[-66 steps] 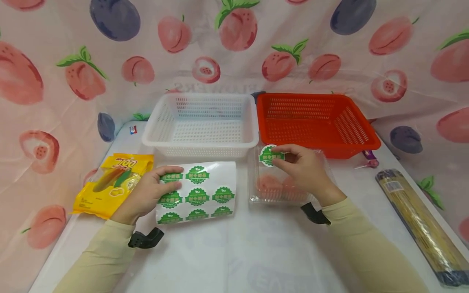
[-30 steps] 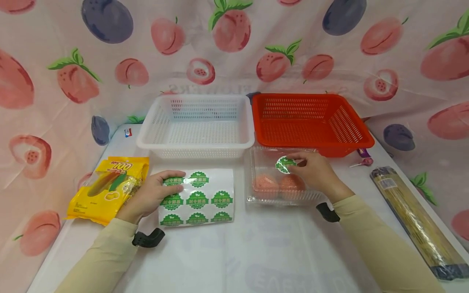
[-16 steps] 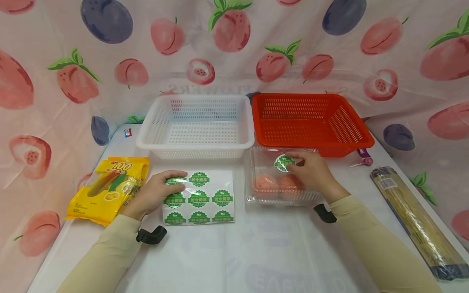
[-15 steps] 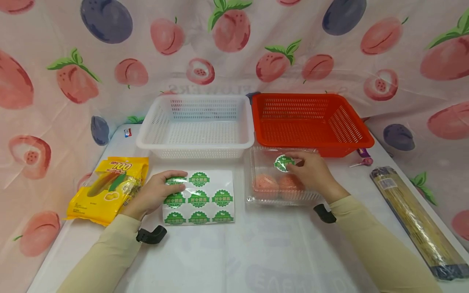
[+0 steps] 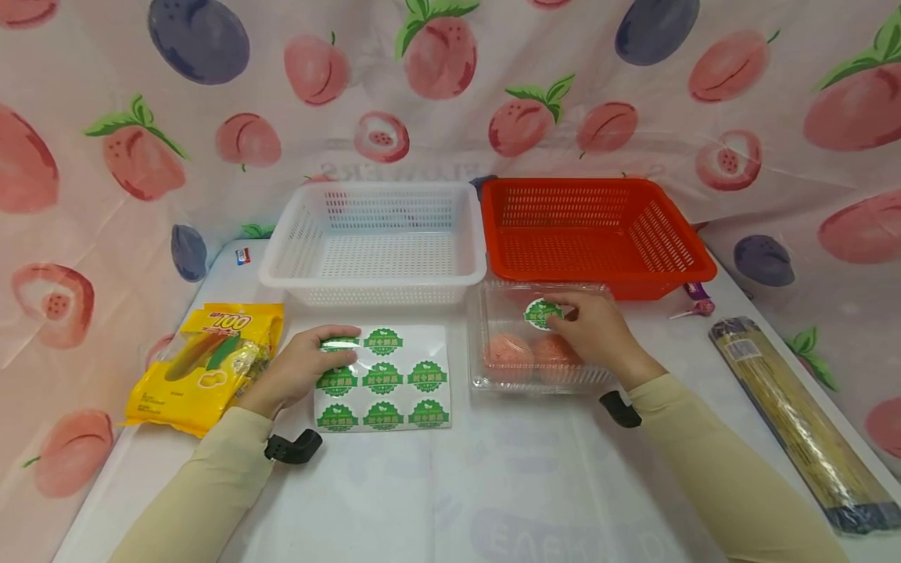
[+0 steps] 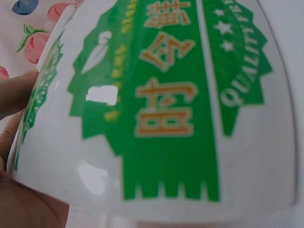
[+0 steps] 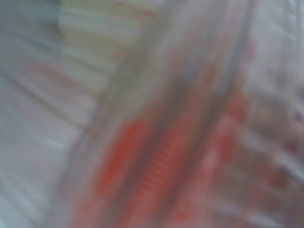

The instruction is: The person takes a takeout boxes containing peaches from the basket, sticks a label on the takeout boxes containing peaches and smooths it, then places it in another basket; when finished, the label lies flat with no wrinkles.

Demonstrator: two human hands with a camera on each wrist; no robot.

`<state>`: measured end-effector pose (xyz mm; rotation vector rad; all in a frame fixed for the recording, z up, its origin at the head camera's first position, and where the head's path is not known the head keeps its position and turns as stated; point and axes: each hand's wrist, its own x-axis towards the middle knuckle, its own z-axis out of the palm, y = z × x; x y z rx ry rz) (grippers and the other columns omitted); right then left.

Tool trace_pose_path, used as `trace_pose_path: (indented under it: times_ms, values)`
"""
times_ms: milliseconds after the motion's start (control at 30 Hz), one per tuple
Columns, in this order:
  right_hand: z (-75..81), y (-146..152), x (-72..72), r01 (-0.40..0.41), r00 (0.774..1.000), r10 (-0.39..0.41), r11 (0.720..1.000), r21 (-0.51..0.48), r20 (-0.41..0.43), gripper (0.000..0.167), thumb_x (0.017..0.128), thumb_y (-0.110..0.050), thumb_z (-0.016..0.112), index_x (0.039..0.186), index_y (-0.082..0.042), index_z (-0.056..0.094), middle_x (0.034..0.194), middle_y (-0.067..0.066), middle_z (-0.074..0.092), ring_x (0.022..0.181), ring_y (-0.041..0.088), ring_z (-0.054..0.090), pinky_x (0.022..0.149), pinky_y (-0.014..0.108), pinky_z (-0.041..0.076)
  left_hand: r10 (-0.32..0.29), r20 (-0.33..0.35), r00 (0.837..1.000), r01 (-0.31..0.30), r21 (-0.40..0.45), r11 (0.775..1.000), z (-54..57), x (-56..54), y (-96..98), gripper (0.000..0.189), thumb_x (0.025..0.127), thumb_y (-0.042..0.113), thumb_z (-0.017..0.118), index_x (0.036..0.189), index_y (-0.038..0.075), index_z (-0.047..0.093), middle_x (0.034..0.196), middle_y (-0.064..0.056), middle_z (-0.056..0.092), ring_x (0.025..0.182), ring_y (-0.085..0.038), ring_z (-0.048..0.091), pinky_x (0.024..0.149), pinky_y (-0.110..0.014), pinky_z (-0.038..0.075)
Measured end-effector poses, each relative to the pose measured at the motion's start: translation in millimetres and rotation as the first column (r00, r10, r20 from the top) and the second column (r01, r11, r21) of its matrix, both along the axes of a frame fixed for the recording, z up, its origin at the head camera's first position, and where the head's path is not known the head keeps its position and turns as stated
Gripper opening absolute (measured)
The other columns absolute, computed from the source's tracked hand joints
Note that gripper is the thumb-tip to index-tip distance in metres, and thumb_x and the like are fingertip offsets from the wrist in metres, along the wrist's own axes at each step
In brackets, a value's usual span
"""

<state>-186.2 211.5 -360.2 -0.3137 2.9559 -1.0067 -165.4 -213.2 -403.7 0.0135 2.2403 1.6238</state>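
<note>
My left hand [image 5: 299, 367] grips the left edge of a white sticker sheet [image 5: 415, 418], printed with several round green labels. In the left wrist view the sheet [image 6: 251, 166] curves up close, its left edge between the fingers. My right hand [image 5: 594, 332] pinches a single round green-and-white sticker [image 5: 540, 313] by its right side. This sticker overlaps the lid of a clear plastic clamshell box [image 5: 496, 313], toward the back middle. Round pinkish-orange fruits [image 5: 510, 356] show through the box's front. The right wrist view is blurred, with clear ridged plastic and red-orange patches.
Behind stand a white basket [image 5: 373, 280] and a red basket [image 5: 598, 276], the red one close behind the box. A yellow snack bag [image 5: 186, 391] lies left of my left hand. At right are a lollipop [image 5: 702, 307] and a long bundle of thin sticks [image 5: 795, 422] in plastic.
The right hand has brought the sticker from the box's back left corner toward the lid's middle. The left hand has lowered the sheet, which now looks flatter. In the last half second little moved.
</note>
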Motion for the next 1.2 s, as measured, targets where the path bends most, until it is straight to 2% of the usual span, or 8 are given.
trace_pose_path:
  times_ms: [100,167,200,233,400,467,767,1200]
  values:
    - [-0.1,-1,-0.2,-0.015,1.0,0.015,1.0,0.021,-0.018,0.038,0.095,-0.014,0.068,0.13,0.0,0.065,0.089,0.011,0.068,0.085,0.029,0.058,0.108,0.064,0.025,0.003,0.004,1.0,-0.003,-0.002,1.0,-0.8,-0.6,0.1,0.048,0.098,0.015,0.066,0.143,0.003,0.052,0.12,-0.022,0.063,0.08,-0.025,0.072,0.073,-0.036,0.06]
    - [0.3,-1,0.1,-0.015,1.0,0.016,0.999,0.037,-0.022,0.039,0.095,-0.014,0.068,0.131,-0.002,0.064,0.091,0.011,0.066,0.086,0.029,0.055,0.106,0.062,0.028,0.003,0.005,1.0,-0.003,-0.001,1.0,-1.2,-1.0,0.1,0.048,0.098,0.015,0.066,0.143,0.003,0.052,0.12,-0.023,0.063,0.079,-0.025,0.071,0.073,-0.036,0.06]
    - [0.8,-2,0.2,-0.014,1.0,0.015,0.999,0.044,-0.027,0.04,0.094,-0.014,0.067,0.132,-0.002,0.064,0.092,0.012,0.065,0.087,0.03,0.054,0.108,0.064,0.023,0.002,0.003,1.0,-0.002,-0.002,1.0,-1.3,-1.2,0.2,0.049,0.098,0.015,0.066,0.142,0.003,0.052,0.12,-0.023,0.063,0.079,-0.025,0.071,0.073,-0.036,0.06]
    - [1.4,-2,0.4,-0.015,0.999,0.016,0.999,0.052,-0.034,0.04,0.094,-0.014,0.067,0.133,-0.002,0.063,0.096,0.013,0.065,0.089,0.031,0.054,0.107,0.064,0.025,0.001,0.001,1.0,-0.001,-0.002,1.0,-1.3,-1.3,0.2,0.049,0.098,0.016,0.066,0.142,0.003,0.052,0.121,-0.023,0.063,0.079,-0.025,0.071,0.073,-0.036,0.06]
    - [2.5,-4,0.5,-0.021,0.996,0.028,0.996,0.084,-0.083,0.044,0.093,-0.012,0.067,0.135,-0.002,0.061,0.122,0.023,0.064,0.117,0.043,0.053,0.113,0.067,0.015,0.004,0.004,1.0,-0.004,-0.003,1.0,-1.1,-0.9,0.0,0.049,0.098,0.017,0.067,0.142,0.004,0.053,0.121,-0.022,0.063,0.08,-0.025,0.071,0.073,-0.036,0.06]
    - [2.2,-4,0.3,-0.026,0.995,0.034,0.996,0.085,-0.095,0.044,0.093,-0.012,0.068,0.135,-0.001,0.061,0.126,0.024,0.062,0.124,0.045,0.049,0.114,0.065,0.017,0.006,0.01,1.0,-0.006,-0.003,1.0,-1.0,-0.7,0.0,0.049,0.098,0.017,0.067,0.142,0.004,0.053,0.121,-0.022,0.063,0.08,-0.025,0.071,0.073,-0.036,0.06]
    - [-1.3,-5,1.5,-0.027,0.998,0.029,0.999,0.037,-0.047,0.036,0.095,-0.012,0.066,0.129,0.001,0.063,0.115,0.018,0.068,0.102,0.033,0.061,0.093,0.053,0.049,-0.008,0.001,1.0,0.008,-0.028,1.0,-1.0,-1.1,-1.9,0.048,0.097,0.018,0.067,0.141,0.005,0.054,0.119,-0.021,0.063,0.078,-0.026,0.071,0.072,-0.036,0.06]
    - [-6.7,-10,-0.5,-0.096,0.994,0.096,0.995,0.02,-0.043,0.029,0.096,-0.009,0.066,0.125,-0.003,0.067,0.113,0.013,0.069,0.096,0.029,0.063,0.093,0.05,0.053,-0.013,-0.002,1.0,0.013,-0.044,0.999,-1.4,-2.2,-2.3,0.047,0.097,0.017,0.067,0.141,0.005,0.055,0.119,-0.02,0.063,0.078,-0.024,0.071,0.072,-0.034,0.06]
